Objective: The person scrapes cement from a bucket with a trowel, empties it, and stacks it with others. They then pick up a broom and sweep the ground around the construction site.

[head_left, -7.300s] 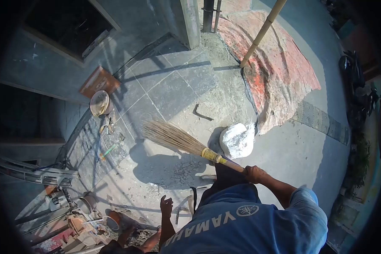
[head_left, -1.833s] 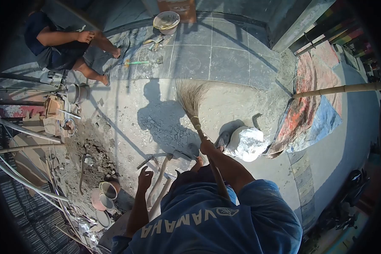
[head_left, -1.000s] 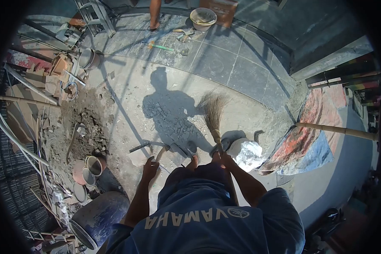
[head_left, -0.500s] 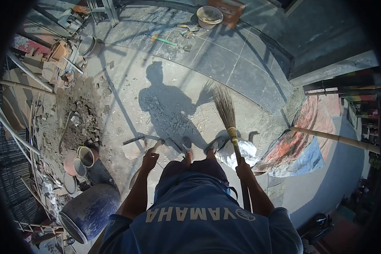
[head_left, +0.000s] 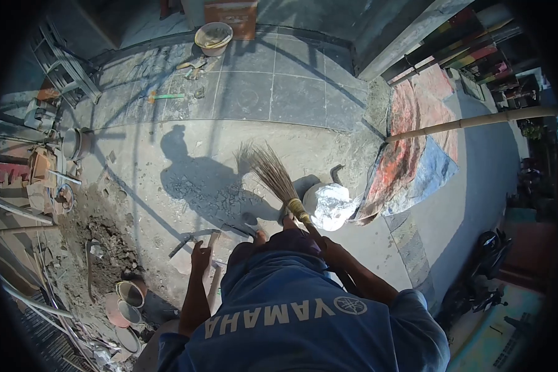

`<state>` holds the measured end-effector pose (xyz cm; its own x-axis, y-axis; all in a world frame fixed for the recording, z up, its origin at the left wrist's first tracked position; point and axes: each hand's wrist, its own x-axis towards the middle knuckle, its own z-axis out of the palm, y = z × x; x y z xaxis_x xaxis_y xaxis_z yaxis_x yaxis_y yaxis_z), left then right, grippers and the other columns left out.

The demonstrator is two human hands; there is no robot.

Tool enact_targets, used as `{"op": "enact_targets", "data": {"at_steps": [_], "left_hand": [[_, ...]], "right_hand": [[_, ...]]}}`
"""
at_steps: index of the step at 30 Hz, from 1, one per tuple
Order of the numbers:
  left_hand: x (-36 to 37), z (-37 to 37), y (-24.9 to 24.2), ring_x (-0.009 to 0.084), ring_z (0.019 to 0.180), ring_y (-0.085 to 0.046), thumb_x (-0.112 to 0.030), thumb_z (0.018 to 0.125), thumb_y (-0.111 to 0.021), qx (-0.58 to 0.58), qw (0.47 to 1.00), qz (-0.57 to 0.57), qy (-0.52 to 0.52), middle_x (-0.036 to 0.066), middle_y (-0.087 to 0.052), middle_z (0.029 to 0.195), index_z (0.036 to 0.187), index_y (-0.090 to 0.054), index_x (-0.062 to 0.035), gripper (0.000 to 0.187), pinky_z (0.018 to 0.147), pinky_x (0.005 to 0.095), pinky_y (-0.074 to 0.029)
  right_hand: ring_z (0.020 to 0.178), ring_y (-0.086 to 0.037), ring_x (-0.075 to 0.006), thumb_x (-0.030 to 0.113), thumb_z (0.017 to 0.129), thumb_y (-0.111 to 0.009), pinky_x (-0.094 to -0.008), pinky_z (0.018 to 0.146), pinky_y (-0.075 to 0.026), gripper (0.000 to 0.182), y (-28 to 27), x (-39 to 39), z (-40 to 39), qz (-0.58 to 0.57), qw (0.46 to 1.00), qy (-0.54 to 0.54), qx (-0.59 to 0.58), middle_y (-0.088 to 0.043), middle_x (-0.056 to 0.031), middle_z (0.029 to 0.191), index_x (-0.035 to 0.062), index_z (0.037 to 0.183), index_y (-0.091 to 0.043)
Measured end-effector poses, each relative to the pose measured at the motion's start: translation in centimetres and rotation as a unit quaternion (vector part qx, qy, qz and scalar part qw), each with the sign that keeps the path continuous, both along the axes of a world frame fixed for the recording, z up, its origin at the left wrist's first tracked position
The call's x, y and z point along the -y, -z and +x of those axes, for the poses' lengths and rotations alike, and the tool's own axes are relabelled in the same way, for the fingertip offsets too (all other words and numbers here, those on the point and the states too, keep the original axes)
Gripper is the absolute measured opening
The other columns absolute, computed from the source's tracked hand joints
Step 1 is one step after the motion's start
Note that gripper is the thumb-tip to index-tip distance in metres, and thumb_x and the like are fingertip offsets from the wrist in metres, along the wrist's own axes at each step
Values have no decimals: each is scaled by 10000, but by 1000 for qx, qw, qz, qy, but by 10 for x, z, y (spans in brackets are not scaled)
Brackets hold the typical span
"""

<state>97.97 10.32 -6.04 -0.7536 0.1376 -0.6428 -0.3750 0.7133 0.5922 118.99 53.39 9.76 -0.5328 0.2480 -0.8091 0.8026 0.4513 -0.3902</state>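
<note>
My right hand (head_left: 333, 253) is wrapped round the handle of a stick broom (head_left: 274, 177), whose bristles fan out over the concrete floor ahead of my feet. My left hand (head_left: 200, 255) is held out in front of me, fingers loosely curled with thumb and forefinger apart; nothing shows in it. Beyond that hand lie a dark bar (head_left: 180, 247) and a pale wooden handle (head_left: 214, 239), below it in the picture. Grey rubble (head_left: 198, 191) is scattered on the floor within my shadow. A shiny whitish bundle (head_left: 330, 206) sits beside the broom's binding.
Several buckets (head_left: 131, 294) stand at the left near a dirt heap (head_left: 105, 248). Dark tiles (head_left: 245, 96) carry a basin (head_left: 214, 38) and a green-handled tool (head_left: 168, 96). At the right are a red and blue tarp (head_left: 409, 155), a bamboo pole (head_left: 471, 123) and a motorcycle (head_left: 483, 273).
My view has turned to the right. The broom has tilted, its bristles now pointing further left across the floor. My right hand has come closer to my body.
</note>
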Motion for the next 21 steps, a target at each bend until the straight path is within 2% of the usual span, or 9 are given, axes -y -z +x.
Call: {"op": "enact_targets", "data": {"at_steps": [2, 4, 5, 8, 10, 11, 13, 16, 21], "left_hand": [[-8, -6, 5, 236, 825, -629, -225, 788, -638, 15, 1000, 6, 21, 156, -654, 886, 1233, -460, -3, 529, 737, 345, -481], [-21, -19, 2, 225, 806, -629, -217, 788, -637, 23, 999, 7, 32, 150, -655, 870, 1232, -456, 9, 530, 720, 344, -481], [-27, -25, -1, 212, 773, -622, -208, 789, -637, 22, 999, 4, 37, 133, -653, 841, 1229, -453, 19, 528, 702, 338, -480], [-47, -43, -20, 176, 690, -596, -194, 790, -634, 14, 999, 22, 42, 85, -638, 755, 1227, -447, 36, 528, 661, 320, -475], [-53, -55, -25, 156, 672, -576, -191, 789, -633, -5, 998, 11, 60, 92, -628, 770, 1235, -446, 29, 531, 654, 313, -473], [-53, -58, -26, 174, 712, -599, -190, 788, -632, -25, 998, 15, 61, 127, -635, 833, 1242, -446, 17, 532, 667, 320, -480], [-62, -65, -45, 191, 744, -609, -185, 786, -634, -21, 997, -9, 72, 140, -636, 866, 1243, -448, 8, 530, 681, 324, -484], [-56, -68, -52, 238, 828, -629, -183, 784, -637, -21, 994, -51, 95, 170, -640, 918, 1245, -451, -7, 527, 726, 343, -493], [-60, -62, -59, 269, 881, -627, -214, 795, -640, -44, 993, -70, 84, 190, -635, 962, 1229, -470, -10, 509, 769, 360, -492]], "right_hand": [[911, -587, -435, 184, 763, -616, -482, 726, -481, 554, 1, -21, 30, 0, 995, 98, 26, -593, -297, 965, 0, 1225, -371], [771, -629, -404, 182, 771, -648, -459, 641, -511, 692, -1, -43, 49, 140, 988, 68, -10, -618, -267, 861, 0, 1325, -277], [798, -623, -415, 166, 771, -637, -466, 662, -507, 692, -3, -60, 53, 140, 985, 96, 23, -618, -270, 878, -4, 1331, -266], [596, -639, -332, 103, 767, -561, -412, 464, -516, 629, 28, -120, 59, 151, 958, 240, 51, -619, -244, 782, -14, 1313, -271], [621, -642, -345, 96, 766, -543, -422, 504, -526, 480, 94, -169, 71, 197, 948, 251, 3, -619, -256, 785, -41, 1190, -366], [908, -604, -422, 93, 771, -473, -457, 763, -501, 467, 88, -185, 51, 178, 950, 257, 7, -582, -337, 939, -83, 1186, -353], [936, -595, -425, 125, 785, -461, -449, 817, -482, 456, 177, -227, 47, 225, 948, 224, 23, -580, -335, 976, -87, 1178, -369], [863, -637, -363, 128, 752, -506, -423, 703, -530, 391, 176, -212, -25, 227, 941, 250, 29, -613, -278, 932, -75, 1086, -480], [992, -581, -404, 144, 767, -516, -424, 818, -495, 545, 176, -122, -120, 89, 982, 166, 9, -566, -312, 1041, -90, 1220, -326]]}}
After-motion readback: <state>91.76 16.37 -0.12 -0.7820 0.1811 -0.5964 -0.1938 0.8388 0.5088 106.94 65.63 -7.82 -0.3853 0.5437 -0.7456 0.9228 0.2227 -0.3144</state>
